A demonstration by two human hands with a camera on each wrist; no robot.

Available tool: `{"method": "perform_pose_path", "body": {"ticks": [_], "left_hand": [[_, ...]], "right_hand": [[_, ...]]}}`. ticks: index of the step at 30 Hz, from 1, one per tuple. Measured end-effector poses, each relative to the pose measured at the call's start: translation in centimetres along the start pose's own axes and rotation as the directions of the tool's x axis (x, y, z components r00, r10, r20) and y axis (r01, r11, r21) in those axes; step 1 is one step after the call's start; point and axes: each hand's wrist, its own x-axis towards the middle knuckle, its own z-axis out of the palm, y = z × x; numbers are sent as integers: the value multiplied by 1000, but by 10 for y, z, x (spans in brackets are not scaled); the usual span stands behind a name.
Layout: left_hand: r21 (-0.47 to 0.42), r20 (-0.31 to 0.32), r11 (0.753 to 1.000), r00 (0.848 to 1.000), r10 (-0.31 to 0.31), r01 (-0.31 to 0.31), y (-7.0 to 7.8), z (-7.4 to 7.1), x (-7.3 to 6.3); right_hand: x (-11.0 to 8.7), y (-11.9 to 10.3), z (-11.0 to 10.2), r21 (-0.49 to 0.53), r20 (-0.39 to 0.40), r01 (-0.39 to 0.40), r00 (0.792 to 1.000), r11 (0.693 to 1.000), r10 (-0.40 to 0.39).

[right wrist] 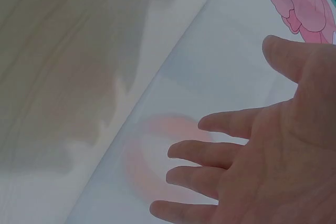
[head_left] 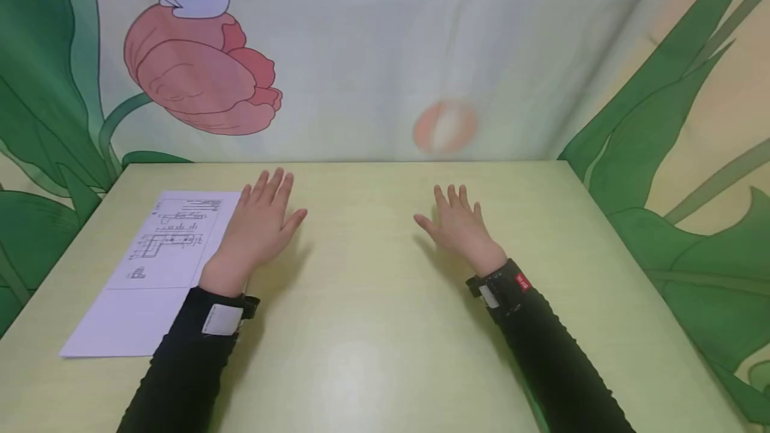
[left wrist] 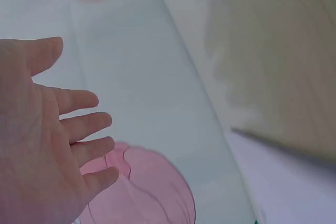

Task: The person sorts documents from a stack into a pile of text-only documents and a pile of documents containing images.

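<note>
My left hand [head_left: 257,231] is held palm down above the table, its fingers straight and slightly spread, over the right edge of a white sheet of paper [head_left: 135,313] with printed technical drawings. Nothing is in its grasp; the left wrist view shows the bare palm [left wrist: 39,145]. To the right, my right hand [head_left: 462,227] hovers over the pale tabletop [head_left: 361,299] with fingers and thumb spread. Its palm [right wrist: 283,161] holds nothing in the right wrist view. Shadows fall on the table beside both hands.
Behind the table hangs a light curtain [head_left: 361,52] printed with a pink flower [head_left: 198,79] and green leaves [head_left: 656,125]. Its lower part meets the table's far edge. Black sleeves with wrist straps [head_left: 502,286] cover both forearms.
</note>
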Motion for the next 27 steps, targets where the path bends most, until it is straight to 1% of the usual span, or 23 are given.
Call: {"method": "perform_pose_path", "body": {"ticks": [3,6,11,14,17,18,19,21,24,25,26,27], "left_hand": [[13,-18,998,998,-53,53,-19,-10,-15],[28,-25,994,994,-107,108,-44,-16,-36],[65,-17,982,984,-177,177,-88,-18,-74],[104,-18,967,972,-234,235,-109,-17,-96],[148,4,938,949,-316,312,-124,-17,-118],[161,20,929,940,-340,333,-127,-18,-125],[172,48,918,928,-370,358,-130,-19,-132],[195,112,902,905,-410,384,-134,-22,-143],[202,201,892,874,-443,405,-138,-26,-152],[201,222,888,863,-453,414,-139,-27,-153],[202,234,886,858,-457,417,-139,-27,-154],[200,244,882,850,-467,427,-139,-28,-154]], "right_hand": [[1,-1,-1,2,-1,6,1000,1000,-6],[1,-1,-2,0,0,5,1000,1000,-5],[0,0,-3,-4,3,-5,1000,1000,5],[-1,0,-4,0,4,-11,1000,1000,11],[-1,0,-5,3,4,-9,1000,1000,9],[-1,0,-5,1,3,-6,1000,1000,6],[-1,0,-4,-3,2,-4,1000,1000,4],[-1,1,-4,-11,0,-2,1000,1000,2],[-1,1,-4,-19,-3,-5,1000,1000,5],[-1,1,-4,-19,-4,-7,1000,1000,7],[-1,1,-4,-16,-3,-9,1000,1000,9],[-1,1,-4,-15,-2,-9,1000,1000,9]]}}
